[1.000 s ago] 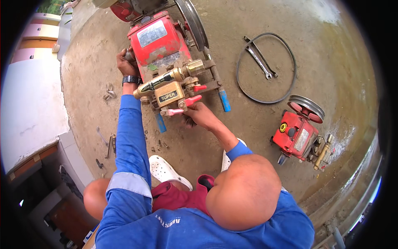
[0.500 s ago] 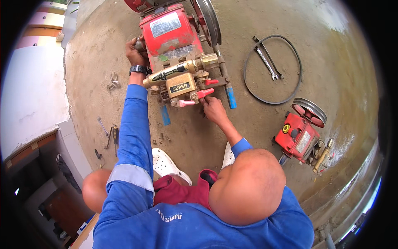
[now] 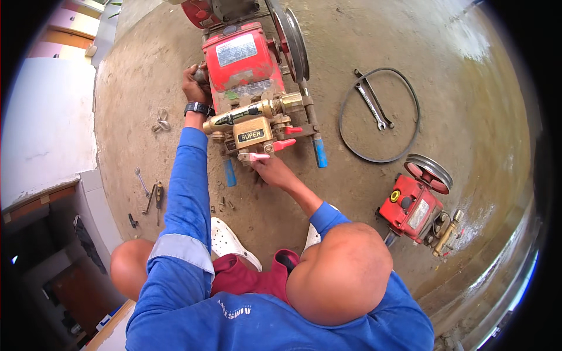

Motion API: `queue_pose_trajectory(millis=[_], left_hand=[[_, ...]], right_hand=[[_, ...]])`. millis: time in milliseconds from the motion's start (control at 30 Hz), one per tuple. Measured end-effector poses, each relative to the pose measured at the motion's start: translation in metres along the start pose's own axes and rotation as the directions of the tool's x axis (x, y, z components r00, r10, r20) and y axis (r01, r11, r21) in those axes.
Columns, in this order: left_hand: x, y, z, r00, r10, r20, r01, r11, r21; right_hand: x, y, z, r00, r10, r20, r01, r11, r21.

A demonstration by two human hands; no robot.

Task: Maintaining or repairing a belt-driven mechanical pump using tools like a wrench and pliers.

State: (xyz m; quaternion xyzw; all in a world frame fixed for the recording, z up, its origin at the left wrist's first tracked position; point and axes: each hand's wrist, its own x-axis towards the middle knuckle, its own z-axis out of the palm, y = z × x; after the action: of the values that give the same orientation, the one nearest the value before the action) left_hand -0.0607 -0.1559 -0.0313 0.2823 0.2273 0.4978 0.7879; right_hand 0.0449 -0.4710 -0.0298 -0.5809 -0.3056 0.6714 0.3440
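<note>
A red power sprayer pump (image 3: 237, 55) stands ahead of me, with a brass valve block (image 3: 252, 131) at its near end. My left hand (image 3: 195, 86) curls round a grey rounded part (image 3: 201, 75) on the pump's left side. Below the block, my right hand (image 3: 275, 172) has its curled fingers up against the underside of the near valve's faded pink lever (image 3: 256, 157); the fingertips are partly hidden. Just right of that lever is a red lever (image 3: 284, 144), with another red lever (image 3: 294, 130) beyond it. Blue-ended carrying handles (image 3: 319, 152) stick out toward me.
To the right, a black drive belt (image 3: 418, 117) loops around a wrench (image 3: 370, 102) and a darker tool. A smaller red pump (image 3: 413, 207) with a pulley stands nearer. Hand tools, including a screwdriver (image 3: 158, 196), and small bolts (image 3: 222, 203) lie on the left floor.
My right hand has shifted left and nearer, from the red lever to the faded pink one. The left hand keeps its grip. The whole view has shifted slightly.
</note>
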Motion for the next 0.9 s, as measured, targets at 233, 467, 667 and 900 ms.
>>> queue_pose_trajectory(millis=[233,467,667,900], left_hand=[[-0.002,-0.003,-0.002,1.0,-0.027,0.0,0.027,1.0,0.004],[0.0,-0.002,-0.004,1.0,-0.018,0.011,0.019,0.999,-0.026],[-0.001,0.001,-0.006,0.999,-0.025,0.022,0.025,0.999,-0.034],[-0.006,0.003,0.0,0.999,-0.029,0.039,0.028,0.999,0.021]], right_hand=[[-0.013,0.015,-0.019,0.998,0.035,0.048,-0.048,0.953,0.3],[-0.03,-0.001,-0.03,0.997,-0.006,-0.076,0.016,0.992,0.127],[-0.037,-0.004,-0.04,0.991,-0.004,-0.137,0.019,0.994,0.11],[-0.03,0.02,-0.047,0.975,0.051,-0.217,-0.041,0.998,0.049]])
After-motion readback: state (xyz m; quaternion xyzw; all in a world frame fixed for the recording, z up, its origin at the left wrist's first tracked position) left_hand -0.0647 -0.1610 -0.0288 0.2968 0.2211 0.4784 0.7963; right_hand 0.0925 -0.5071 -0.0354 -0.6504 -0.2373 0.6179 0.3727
